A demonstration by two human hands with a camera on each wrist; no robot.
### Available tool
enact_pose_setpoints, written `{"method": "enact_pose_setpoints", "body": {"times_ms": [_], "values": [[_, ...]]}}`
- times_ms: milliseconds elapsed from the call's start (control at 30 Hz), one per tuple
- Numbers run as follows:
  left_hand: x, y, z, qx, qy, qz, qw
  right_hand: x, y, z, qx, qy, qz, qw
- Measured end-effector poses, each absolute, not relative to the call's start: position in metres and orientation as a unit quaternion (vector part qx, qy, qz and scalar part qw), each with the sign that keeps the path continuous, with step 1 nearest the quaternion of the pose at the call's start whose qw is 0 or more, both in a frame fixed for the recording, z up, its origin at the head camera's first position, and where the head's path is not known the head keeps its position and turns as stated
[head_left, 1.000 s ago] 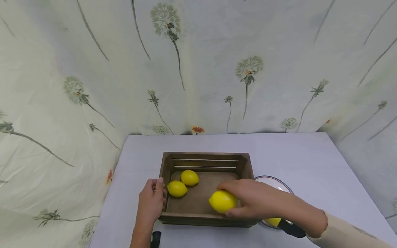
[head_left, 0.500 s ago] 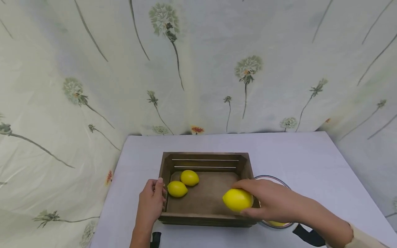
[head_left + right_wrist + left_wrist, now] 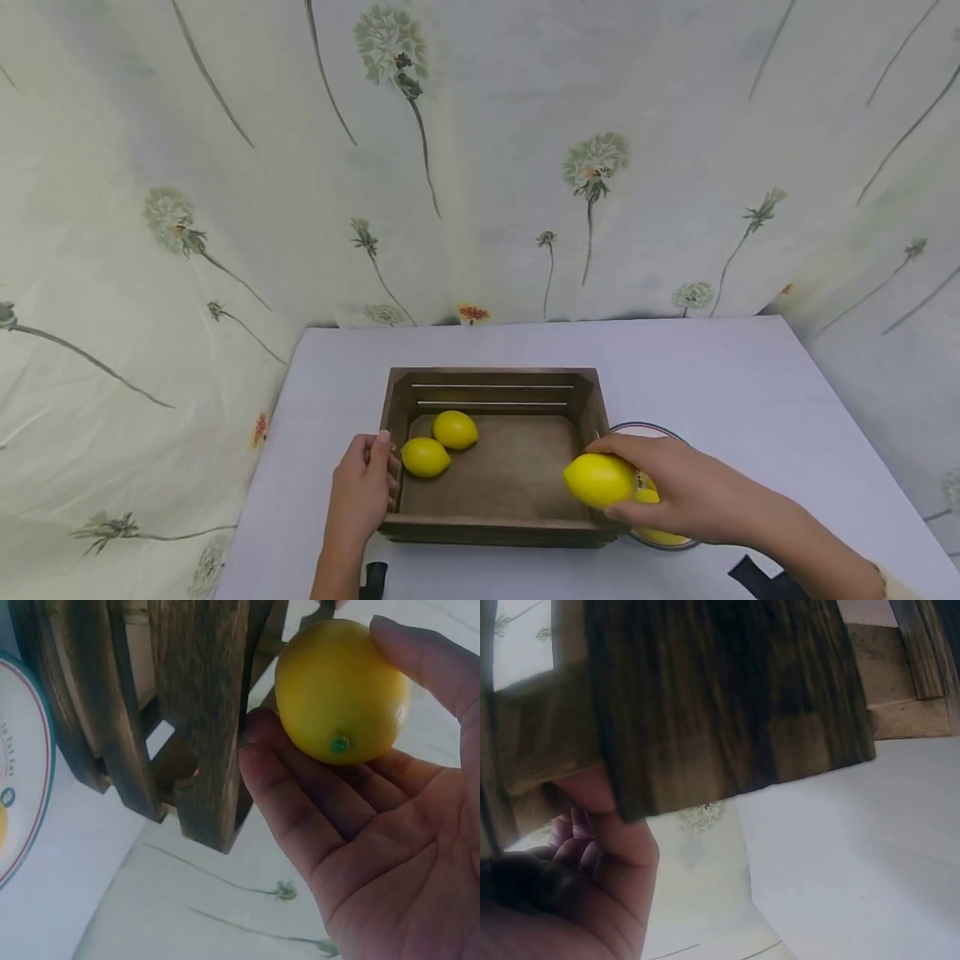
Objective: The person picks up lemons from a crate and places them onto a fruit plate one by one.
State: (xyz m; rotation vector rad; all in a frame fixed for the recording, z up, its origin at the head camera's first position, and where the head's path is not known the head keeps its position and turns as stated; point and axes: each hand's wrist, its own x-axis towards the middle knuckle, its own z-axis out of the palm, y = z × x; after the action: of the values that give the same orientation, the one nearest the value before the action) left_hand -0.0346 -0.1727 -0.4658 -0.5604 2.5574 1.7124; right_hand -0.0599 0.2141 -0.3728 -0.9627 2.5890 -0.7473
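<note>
A brown slatted wooden crate (image 3: 517, 475) stands on the table with two yellow lemons, a rear one (image 3: 455, 430) and a front one (image 3: 425, 457), in its left part. My left hand (image 3: 358, 487) grips the crate's left end; in the left wrist view its fingers (image 3: 592, 787) hook round a slat and are partly hidden. Over the crate's right wall, my right hand (image 3: 690, 492) holds another lemon (image 3: 598, 481) between thumb and fingers. The right wrist view shows the green stem spot on this lemon (image 3: 341, 690).
Right of the crate lies a white plate (image 3: 26, 727) with a blue and red rim, partly hidden under my right hand, with yellow lemon (image 3: 660, 536) showing on it. White cloth covers the table (image 3: 697, 367). A curtain (image 3: 495, 167) with dandelion prints hangs behind.
My right hand has carried its lemon rightward, from over the crate's floor to its right wall near the plate. The left hand has kept its grip on the crate.
</note>
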Motion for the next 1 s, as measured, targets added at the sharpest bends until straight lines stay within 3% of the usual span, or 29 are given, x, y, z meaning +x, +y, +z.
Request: {"method": "enact_pose_setpoints", "body": {"times_ms": [267, 1000], "values": [[-0.035, -0.173, -0.468, -0.190, 0.815, 0.547, 0.012, -0.058, 0.229, -0.374, -0.316, 0.910, -0.250, 0.099], [-0.034, -0.173, -0.464, -0.186, 0.812, 0.553, 0.012, -0.064, 0.258, -0.393, -0.228, 0.921, -0.297, 0.104]]}}
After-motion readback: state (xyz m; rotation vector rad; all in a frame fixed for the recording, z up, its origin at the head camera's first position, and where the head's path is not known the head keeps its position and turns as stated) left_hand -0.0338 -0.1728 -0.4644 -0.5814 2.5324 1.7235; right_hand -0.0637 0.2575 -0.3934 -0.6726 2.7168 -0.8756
